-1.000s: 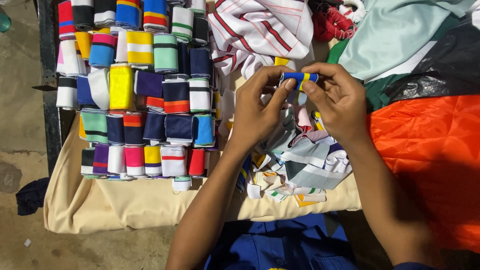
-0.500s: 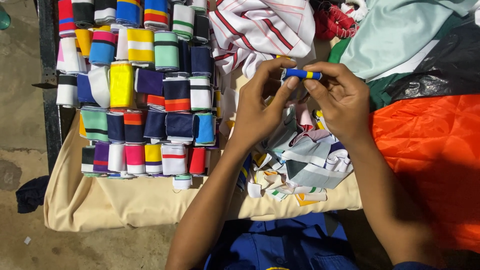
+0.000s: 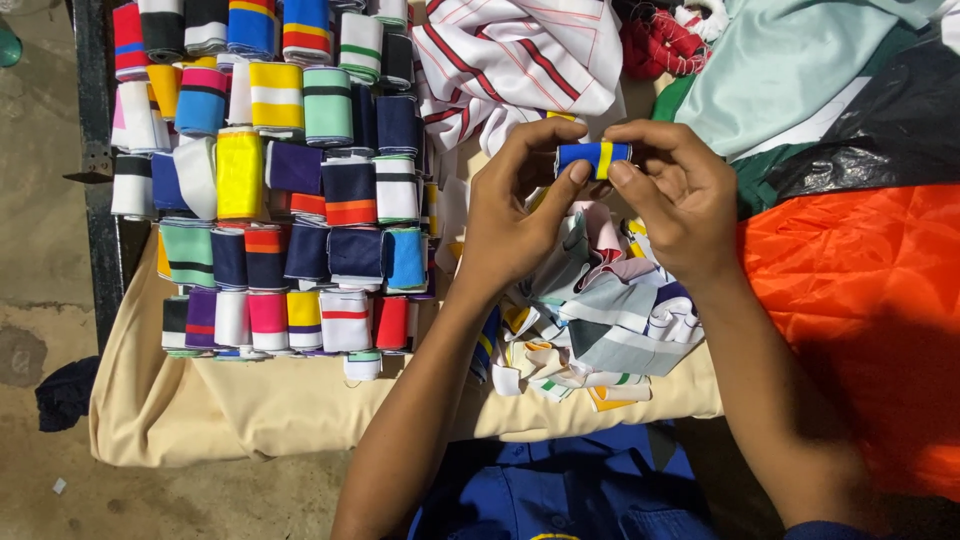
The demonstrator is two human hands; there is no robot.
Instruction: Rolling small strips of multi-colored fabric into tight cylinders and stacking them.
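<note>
Blue-yellow band roll (image 3: 592, 157), long axis left-right

I read this as garment workshop. Rows of rolled striped trim bands (image 3: 290, 200) cover beige table cloth (image 3: 250, 400). Right of rolls: loose trim scraps (image 3: 600, 320), striped jersey fabric (image 3: 520, 55), orange fabric (image 3: 860, 300). Left of rolls: bare concrete floor (image 3: 40, 280).

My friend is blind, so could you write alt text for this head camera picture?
Two bare hands, left hand and right hand, hold a small blue roll with a yellow stripe above a heap of loose fabric strips. Rows of rolled striped bands lie left on a beige cloth.
</note>
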